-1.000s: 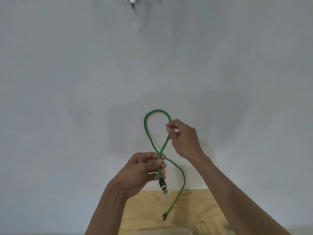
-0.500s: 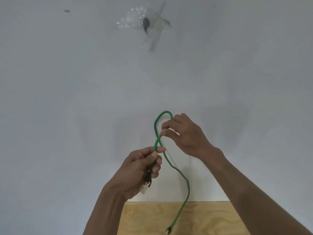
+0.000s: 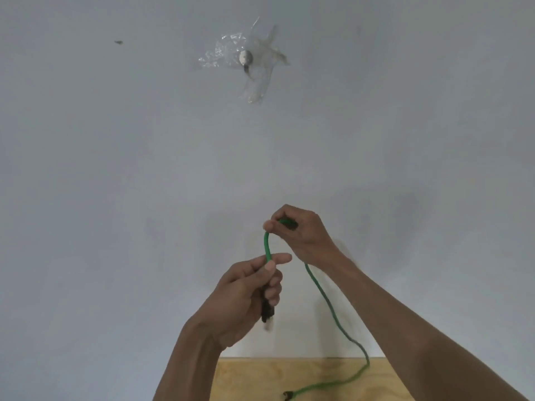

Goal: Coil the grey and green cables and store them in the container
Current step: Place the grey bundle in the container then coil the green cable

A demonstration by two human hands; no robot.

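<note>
A green cable (image 3: 327, 299) hangs in front of a pale wall. My left hand (image 3: 246, 293) grips one end of it, with the dark plug sticking out below the fist. My right hand (image 3: 298, 233) pinches the cable a little higher, so a short arc runs between the two hands. From the right hand the rest of the cable drops down and curls onto the wooden surface (image 3: 260, 377), where its other plug (image 3: 288, 395) lies. No grey cable and no container are in view.
A pale grey wall fills most of the view. High on it, a metal fitting (image 3: 246, 57) sits under crumpled clear tape. A small dark mark (image 3: 118, 42) is at the upper left.
The large loop between my hands has shrunk to a short arc. My right hand has closed in toward the left. More of the cable's free end now lies on the wood.
</note>
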